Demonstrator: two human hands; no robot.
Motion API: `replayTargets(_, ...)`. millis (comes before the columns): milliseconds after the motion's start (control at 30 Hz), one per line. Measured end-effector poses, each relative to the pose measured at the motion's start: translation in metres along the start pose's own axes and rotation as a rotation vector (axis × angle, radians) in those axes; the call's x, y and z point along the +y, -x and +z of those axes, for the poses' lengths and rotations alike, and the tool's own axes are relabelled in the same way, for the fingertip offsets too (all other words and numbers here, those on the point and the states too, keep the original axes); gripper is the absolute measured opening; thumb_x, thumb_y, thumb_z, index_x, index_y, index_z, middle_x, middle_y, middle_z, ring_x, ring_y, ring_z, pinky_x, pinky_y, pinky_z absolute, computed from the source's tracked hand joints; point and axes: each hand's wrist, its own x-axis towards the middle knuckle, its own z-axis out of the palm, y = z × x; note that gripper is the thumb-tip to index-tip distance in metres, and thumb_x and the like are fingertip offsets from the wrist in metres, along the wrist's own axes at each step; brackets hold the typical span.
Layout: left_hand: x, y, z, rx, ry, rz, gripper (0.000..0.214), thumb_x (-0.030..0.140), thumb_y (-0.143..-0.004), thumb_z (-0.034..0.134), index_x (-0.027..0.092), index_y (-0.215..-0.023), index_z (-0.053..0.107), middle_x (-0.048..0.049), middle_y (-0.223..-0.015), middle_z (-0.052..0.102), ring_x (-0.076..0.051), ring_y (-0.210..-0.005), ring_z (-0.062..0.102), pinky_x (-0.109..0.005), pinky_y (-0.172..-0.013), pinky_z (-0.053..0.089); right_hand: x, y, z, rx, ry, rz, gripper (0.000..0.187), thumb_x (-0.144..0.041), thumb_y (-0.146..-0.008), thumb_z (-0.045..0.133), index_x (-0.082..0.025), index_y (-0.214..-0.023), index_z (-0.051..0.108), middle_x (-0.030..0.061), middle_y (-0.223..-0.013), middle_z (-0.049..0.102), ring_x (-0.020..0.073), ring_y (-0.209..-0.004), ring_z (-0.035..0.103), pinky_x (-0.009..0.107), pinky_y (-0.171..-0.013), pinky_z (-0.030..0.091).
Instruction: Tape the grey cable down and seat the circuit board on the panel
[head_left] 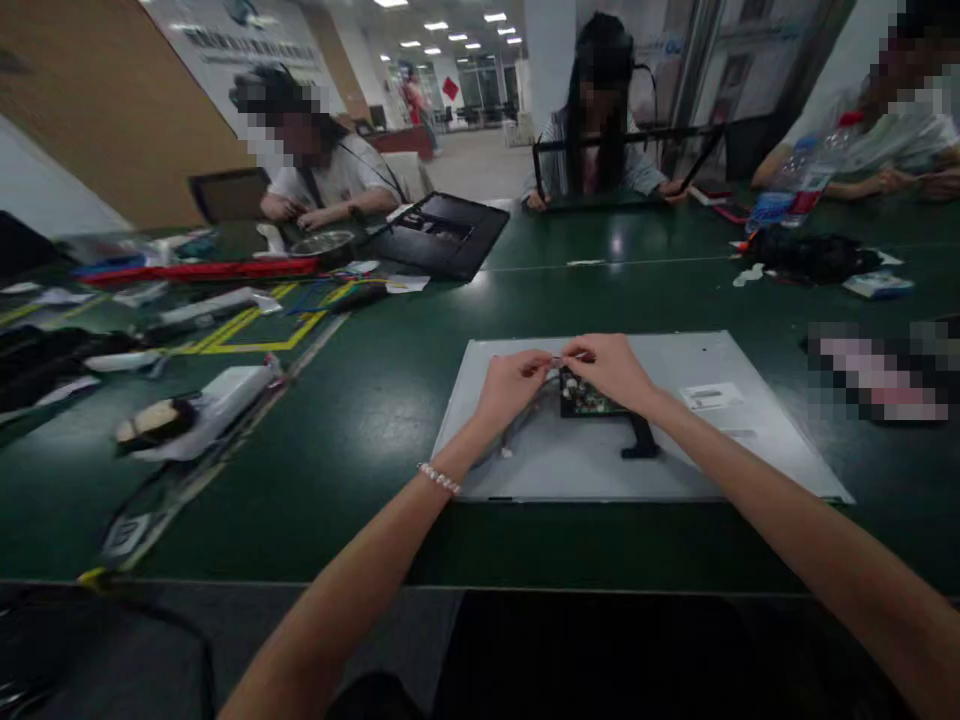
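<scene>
In front of me a flat light-grey panel, apparently the back of a display, lies on the green table. A green circuit board with a black bracket sits at its middle. My left hand and my right hand meet at the board's upper left corner. Their fingertips pinch something tiny and pale between them, too small to name. A thin cable with a white plug hangs beside my left hand onto the panel.
A co-worker sits at far left behind a black casing; another holds a black frame. Bottles and a black bundle stand at right. Tools, bags and a white wrapped item clutter the left side.
</scene>
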Motion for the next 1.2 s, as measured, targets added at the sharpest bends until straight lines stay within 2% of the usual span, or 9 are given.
replayTargets(133, -0.009, -0.002, 0.004, -0.052, -0.052, -0.003, 0.018, 0.019, -0.089, 0.058, 0.020, -0.097, 0.075, -0.0027, -0.096, 0.077, -0.017, -0.086, 0.072, -0.025, -0.079, 0.055, 0.020, 0.007, -0.019, 0.077, 0.095, 0.005, 0.016, -0.017, -0.088, 0.060, -0.021, -0.091, 0.076, 0.0038, -0.093, 0.077, 0.0209, -0.087, 0.071, 0.031, -0.080, 0.052)
replayTargets(267, -0.009, -0.001, 0.002, -0.117, -0.119, 0.014, 0.022, 0.018, -0.089, 0.055, 0.020, -0.099, 0.074, -0.0030, -0.101, 0.076, -0.018, -0.088, 0.071, -0.027, -0.079, 0.055, 0.046, 0.016, -0.032, 0.117, 0.239, 0.059, 0.016, -0.018, -0.087, 0.061, -0.019, -0.091, 0.076, 0.0066, -0.093, 0.077, 0.0246, -0.089, 0.071, 0.036, -0.083, 0.051)
replayTargets(467, -0.001, 0.001, -0.002, -0.184, -0.034, 0.018, 0.021, 0.020, -0.088, 0.056, 0.020, -0.098, 0.074, -0.0025, -0.098, 0.076, -0.017, -0.086, 0.070, -0.027, -0.076, 0.055, 0.066, 0.022, -0.030, -0.005, 0.245, 0.067, 0.017, -0.019, -0.087, 0.060, -0.020, -0.092, 0.077, 0.0064, -0.097, 0.077, 0.0239, -0.094, 0.070, 0.036, -0.086, 0.052)
replayTargets(633, -0.001, 0.001, -0.005, -0.180, -0.017, -0.010, 0.019, 0.022, -0.087, 0.057, 0.020, -0.096, 0.074, -0.0040, -0.099, 0.076, -0.017, -0.088, 0.069, -0.027, -0.073, 0.055, 0.072, 0.022, -0.029, -0.086, 0.303, 0.062, 0.021, -0.018, -0.087, 0.058, -0.020, -0.094, 0.078, 0.0076, -0.099, 0.077, 0.0244, -0.096, 0.070, 0.038, -0.088, 0.052)
replayTargets(833, 0.001, 0.003, -0.007, -0.193, -0.019, -0.016, 0.020, 0.025, -0.088, 0.058, 0.021, -0.099, 0.073, -0.0041, -0.100, 0.075, -0.017, -0.090, 0.069, -0.027, -0.073, 0.054, 0.069, 0.022, -0.030, -0.110, 0.292, 0.038, 0.021, -0.022, -0.087, 0.057, -0.020, -0.090, 0.078, 0.0079, -0.101, 0.076, 0.0254, -0.097, 0.069, 0.039, -0.089, 0.051)
replayTargets(967, 0.002, 0.003, -0.011, -0.130, -0.045, -0.043, 0.024, 0.034, -0.093, 0.054, 0.020, -0.097, 0.074, -0.0045, -0.098, 0.075, -0.017, -0.087, 0.068, -0.027, -0.070, 0.053, 0.064, 0.022, -0.031, -0.073, 0.274, 0.072, 0.024, -0.027, -0.090, 0.054, -0.020, -0.089, 0.077, 0.0088, -0.100, 0.076, 0.0263, -0.097, 0.069, 0.040, -0.088, 0.051)
replayTargets(1100, -0.004, 0.001, -0.016, -0.013, -0.102, -0.085, 0.025, 0.030, -0.093, 0.051, 0.018, -0.093, 0.073, -0.0046, -0.096, 0.075, -0.018, -0.085, 0.068, -0.029, -0.072, 0.052, 0.065, 0.022, -0.029, -0.012, 0.266, 0.092, 0.025, -0.026, -0.091, 0.052, -0.019, -0.089, 0.076, 0.0095, -0.099, 0.076, 0.0258, -0.097, 0.069, 0.038, -0.088, 0.051)
replayTargets(1200, -0.010, -0.001, -0.017, 0.042, -0.164, -0.124, 0.022, 0.026, -0.092, 0.052, 0.019, -0.094, 0.072, -0.0058, -0.099, 0.075, -0.020, -0.087, 0.068, -0.033, -0.080, 0.052, 0.069, 0.022, -0.026, 0.004, 0.249, 0.077, 0.021, -0.023, -0.090, 0.055, -0.019, -0.088, 0.076, 0.0082, -0.098, 0.076, 0.0241, -0.096, 0.069, 0.037, -0.089, 0.050)
